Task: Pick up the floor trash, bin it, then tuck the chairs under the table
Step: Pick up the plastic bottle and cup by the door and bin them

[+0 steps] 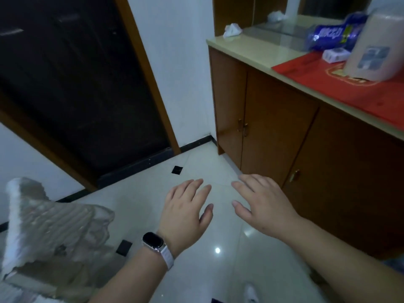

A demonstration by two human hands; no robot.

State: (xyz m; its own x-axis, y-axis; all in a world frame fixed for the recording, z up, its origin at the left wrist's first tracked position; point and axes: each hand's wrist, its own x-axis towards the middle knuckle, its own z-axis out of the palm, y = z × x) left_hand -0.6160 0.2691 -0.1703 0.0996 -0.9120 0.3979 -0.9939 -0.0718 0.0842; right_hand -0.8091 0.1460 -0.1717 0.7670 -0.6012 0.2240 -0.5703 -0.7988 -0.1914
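Fingers on your left hand [185, 212]: straight, slightly fanned, gripping nothing. The same goes for your right hand [264, 206]: fingers extended and loose, thumb out to the side, nothing held. Both palms face down, side by side but not touching, hovering over the pale tiled floor [218, 270]. There is a watch [153, 240] on your left wrist. Both forearms reach in from the bottom edge, the right one passing in front of the wooden cabinet [273, 138]. Crumpled plastic wrapping [50, 226] sits low and left of your left forearm, well apart from both hands. It is blurred, so I can't tell what it rests on.
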